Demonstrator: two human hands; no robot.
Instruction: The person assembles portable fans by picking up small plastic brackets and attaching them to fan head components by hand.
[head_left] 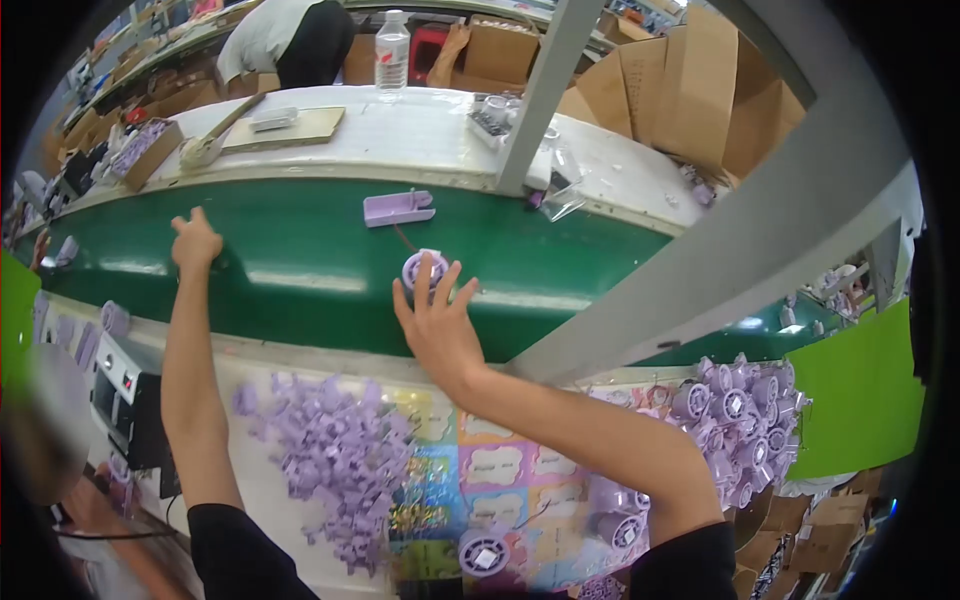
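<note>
My right hand (440, 325) reaches over the green conveyor belt (300, 255), with its fingers around a round purple fan housing (412, 270). The thumb is at the housing's left edge, and other fingers lie on it and along its right side. A thin dark wire runs from the housing toward a purple trough-shaped shell (398, 208), which lies on the belt just beyond. My left hand (197, 242) is above the belt farther left, fingers partly stretched out, with nothing seen in it.
A heap of small purple parts (335, 460) lies on the near table, with round purple housings (740, 410) piled at the right. A grey metal post (700, 260) slants across the right side. Beyond the belt are a bottle (392, 55), cardboard boxes (690, 90) and a bending person (290, 45).
</note>
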